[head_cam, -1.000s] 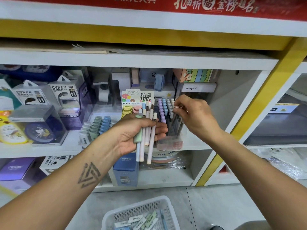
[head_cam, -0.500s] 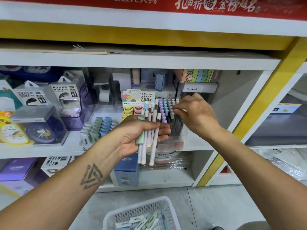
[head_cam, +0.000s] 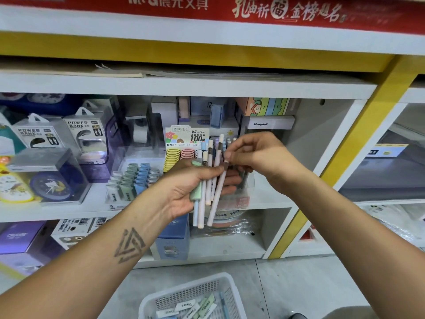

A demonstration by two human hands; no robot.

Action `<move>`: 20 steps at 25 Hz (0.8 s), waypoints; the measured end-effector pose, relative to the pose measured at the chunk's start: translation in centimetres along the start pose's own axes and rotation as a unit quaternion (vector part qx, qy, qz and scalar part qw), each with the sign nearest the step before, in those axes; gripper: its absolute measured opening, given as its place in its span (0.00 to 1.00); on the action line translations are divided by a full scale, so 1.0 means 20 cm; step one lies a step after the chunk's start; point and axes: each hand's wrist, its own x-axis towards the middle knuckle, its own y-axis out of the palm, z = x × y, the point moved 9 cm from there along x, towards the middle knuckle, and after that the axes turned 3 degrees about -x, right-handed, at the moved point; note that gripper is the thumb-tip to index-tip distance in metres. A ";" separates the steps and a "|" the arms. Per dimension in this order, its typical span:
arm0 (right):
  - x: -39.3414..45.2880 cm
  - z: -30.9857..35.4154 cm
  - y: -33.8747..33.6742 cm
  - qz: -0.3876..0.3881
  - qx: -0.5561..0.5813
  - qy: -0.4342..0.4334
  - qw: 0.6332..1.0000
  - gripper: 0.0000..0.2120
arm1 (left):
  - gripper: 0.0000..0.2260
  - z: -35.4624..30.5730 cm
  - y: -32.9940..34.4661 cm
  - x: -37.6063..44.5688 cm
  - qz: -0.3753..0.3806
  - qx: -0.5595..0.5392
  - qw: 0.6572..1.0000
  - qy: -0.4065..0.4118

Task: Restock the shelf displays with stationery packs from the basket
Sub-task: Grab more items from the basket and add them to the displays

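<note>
A bundle of pastel pens (head_cam: 208, 187) sat fanned in the left hand (head_cam: 186, 187), whose fingers were curled round it in front of the clear pen display (head_cam: 239, 180) on the middle shelf (head_cam: 276, 203). The right hand (head_cam: 259, 155) pinched the top of one pen (head_cam: 219, 187) from the bundle. Below, near the floor, the white basket (head_cam: 161, 298) held more packs, so restocking looked only partly done.

The white shelf (head_cam: 271, 204) carries power banks (head_cam: 85, 132), a clock (head_cam: 51, 185) and pen displays (head_cam: 135, 178); the basket (head_cam: 190, 293) sits on the floor (head_cam: 299, 284).
</note>
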 end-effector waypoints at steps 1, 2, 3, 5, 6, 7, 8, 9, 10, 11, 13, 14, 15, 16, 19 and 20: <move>0.00 0.01 -0.04 -0.019 0.035 0.003 0.999 0.03 | 0.12 0.00 -0.01 0.00 -0.005 -0.006 1.000 0.001; 0.00 0.02 -0.09 -0.050 0.066 -0.002 0.997 0.03 | 0.12 -0.01 -0.02 0.00 -0.017 -0.010 1.000 0.004; 0.00 0.03 -0.16 -0.092 0.086 -0.017 0.992 0.03 | 0.12 -0.02 -0.04 0.01 -0.033 -0.011 0.999 0.007; -0.01 0.07 -0.28 -0.179 0.072 -0.069 0.979 0.03 | 0.09 -0.04 -0.09 0.01 -0.068 -0.014 0.997 0.017; -0.02 0.09 -0.31 -0.205 0.044 -0.099 0.973 0.03 | 0.07 -0.05 -0.10 0.00 -0.083 -0.017 0.996 0.022; -0.03 0.11 -0.31 -0.217 0.007 -0.123 0.968 0.03 | 0.06 -0.06 -0.11 0.00 -0.093 -0.018 0.995 0.025; -0.04 0.11 -0.30 -0.218 -0.036 -0.142 0.965 0.03 | 0.05 -0.06 -0.12 0.00 -0.098 -0.017 0.995 0.026; -0.04 0.11 -0.28 -0.212 -0.090 -0.158 0.960 0.03 | 0.06 -0.06 -0.12 0.00 -0.097 -0.014 0.995 0.025; -0.04 0.11 -0.25 -0.201 -0.152 -0.174 0.952 0.03 | 0.07 -0.06 -0.11 0.00 -0.090 -0.010 0.996 0.023; -0.04 0.10 -0.21 -0.187 -0.211 -0.186 0.941 0.03 | 0.07 -0.05 -0.10 0.00 -0.082 -0.006 0.996 0.022; -0.03 0.07 -0.15 -0.162 -0.283 -0.193 0.926 0.04 | 0.08 -0.04 -0.09 0.00 -0.069 -0.004 0.997 0.021; -0.03 0.05 -0.14 -0.154 -0.294 -0.192 0.924 0.04 | 0.08 -0.03 -0.09 0.00 -0.064 -0.005 0.998 0.021; -0.02 0.03 -0.13 -0.149 -0.297 -0.191 0.924 0.04 | 0.08 -0.03 -0.09 0.01 -0.061 -0.006 0.998 0.021; -0.02 0.02 -0.13 -0.146 -0.299 -0.190 0.924 0.04 | 0.09 -0.03 -0.09 0.01 -0.059 -0.005 0.998 0.021; -0.02 0.01 -0.11 -0.141 -0.314 -0.199 0.917 0.04 | 0.09 -0.03 -0.09 0.01 -0.056 -0.003 0.998 0.020; -0.02 0.02 -0.10 -0.142 -0.317 -0.204 0.915 0.03 | 0.09 -0.03 -0.09 0.01 -0.056 -0.004 0.998 0.020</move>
